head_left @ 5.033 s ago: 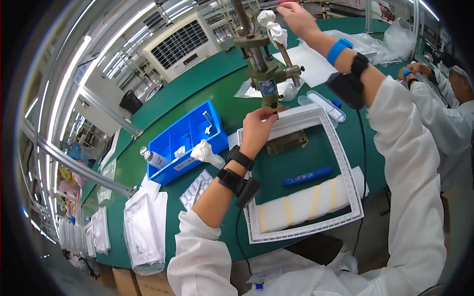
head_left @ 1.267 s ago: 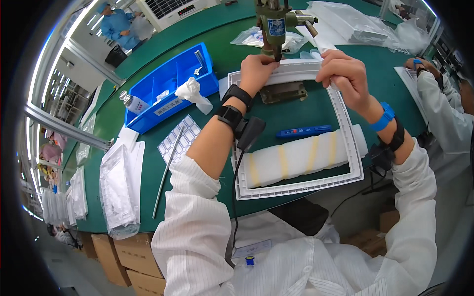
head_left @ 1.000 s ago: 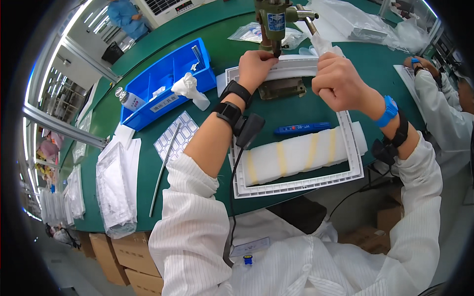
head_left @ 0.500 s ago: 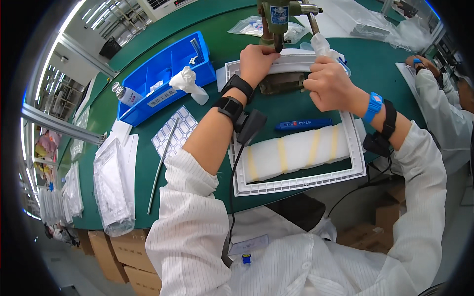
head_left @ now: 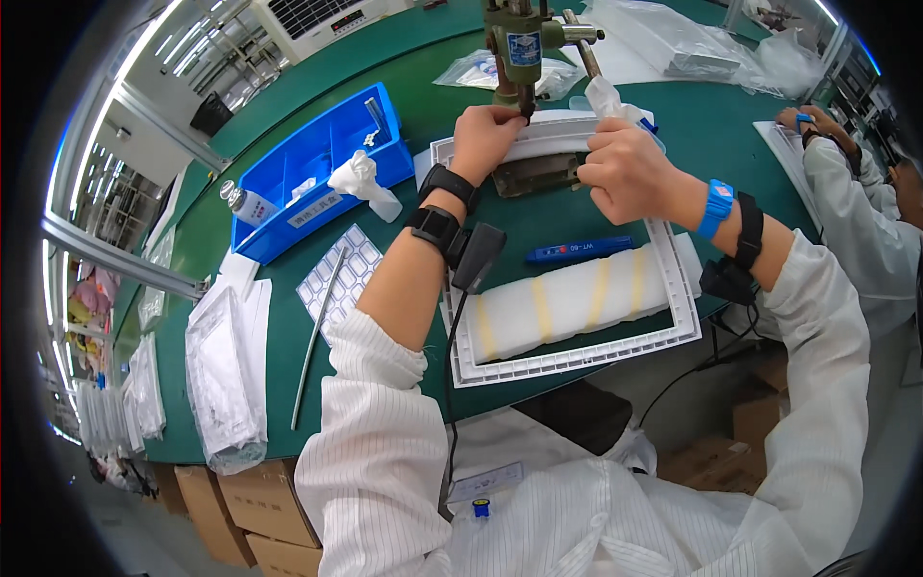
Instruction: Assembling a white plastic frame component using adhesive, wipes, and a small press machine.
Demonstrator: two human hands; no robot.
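My right hand (head_left: 630, 168) is closed around the white-wrapped lever handle (head_left: 603, 99) of a green hand press (head_left: 520, 58). Right below the press's ram, my left hand (head_left: 484, 141) pinches with thumb and fingertips at the far edge of a white plastic frame (head_left: 577, 359). What those fingertips hold is too small to make out. The rectangular frame lies on the bench with its far side under the ram, in front of the dark metal press base (head_left: 540, 174). Inside its opening are a white foam block (head_left: 567, 300) with yellow tape strips and a blue pen-shaped tool (head_left: 580, 250).
To the left stand a blue divided bin (head_left: 303, 213) with a bottle, and a crumpled white wrap (head_left: 356, 176). A thin metal rod (head_left: 320, 337) crosses a label sheet (head_left: 338, 267). Bagged parts (head_left: 223, 370) lie farther left. Another person's hands (head_left: 806, 118) are at the far right.
The whole view has shifted slightly, with the press now a little farther left. Both hands keep their places, the right on the lever and the left under the ram.
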